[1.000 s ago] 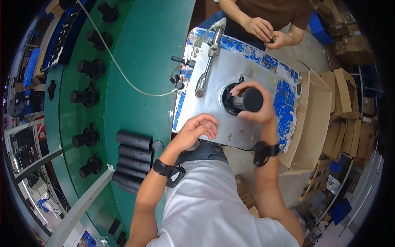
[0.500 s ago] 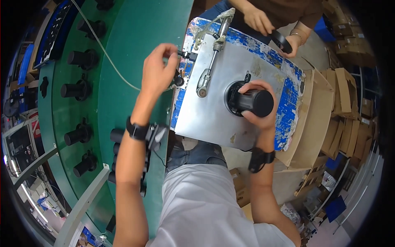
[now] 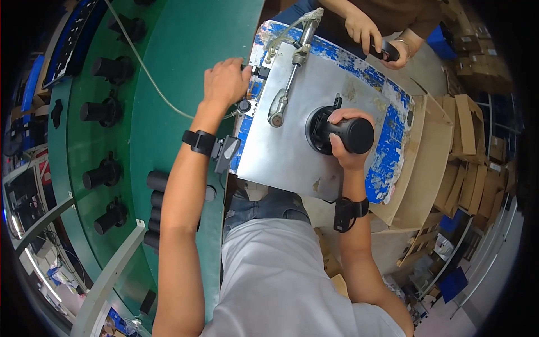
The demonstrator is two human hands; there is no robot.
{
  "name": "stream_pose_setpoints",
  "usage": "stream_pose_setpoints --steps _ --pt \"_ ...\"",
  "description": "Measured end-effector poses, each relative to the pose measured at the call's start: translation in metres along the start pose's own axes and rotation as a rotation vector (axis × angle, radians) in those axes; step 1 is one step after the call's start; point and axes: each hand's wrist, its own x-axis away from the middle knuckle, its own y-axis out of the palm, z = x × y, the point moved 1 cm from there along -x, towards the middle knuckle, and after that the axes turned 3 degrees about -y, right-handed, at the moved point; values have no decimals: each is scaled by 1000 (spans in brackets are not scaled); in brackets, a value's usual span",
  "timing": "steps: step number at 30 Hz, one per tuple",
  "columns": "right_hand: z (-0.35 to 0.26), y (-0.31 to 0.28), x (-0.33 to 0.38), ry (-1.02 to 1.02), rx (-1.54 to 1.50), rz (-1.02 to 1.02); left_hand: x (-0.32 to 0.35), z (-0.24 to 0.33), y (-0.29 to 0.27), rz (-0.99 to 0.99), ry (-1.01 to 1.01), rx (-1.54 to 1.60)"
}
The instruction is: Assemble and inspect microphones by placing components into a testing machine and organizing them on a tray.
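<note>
My right hand [image 3: 349,147] is wrapped round a black cylindrical part [image 3: 359,135], its fingers on the far side and thumb on the near side. The cylinder tilts out of a round black base [image 3: 319,130] on the metal plate [image 3: 269,160]. At the plate's left edge my left hand [image 3: 226,83] lies palm down, fingers bent over the end of a small black lever [image 3: 247,68] on a valve block. Its fingertips are partly hidden. Just below that hand is a round black knob [image 3: 244,105]. A pneumatic cylinder [image 3: 295,70] with a rod end lies across the plate.
A co-worker's hands [image 3: 365,31] hold a black ring-shaped part [image 3: 387,51] beyond the plate. Left, a green conveyor [image 3: 126,151] carries several black parts. Black cylinders [image 3: 158,181] lie beside my left forearm. Cardboard boxes [image 3: 418,157] stand right; an air hose [image 3: 147,73] crosses the green surface.
My left hand has turned palm down and come over the lever. My right hand stays round the cylinder, its thumb higher on the side. The co-worker's ring has turned.
</note>
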Motion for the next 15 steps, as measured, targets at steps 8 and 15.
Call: stream_pose_setpoints --steps 8,15 --pt "-4 -2 -4 -32 13 -58 12 7 -10 -80 -100 116" --pt "-39 -7 -32 -243 -10 119 7 -15 -25 -197 -1 115"
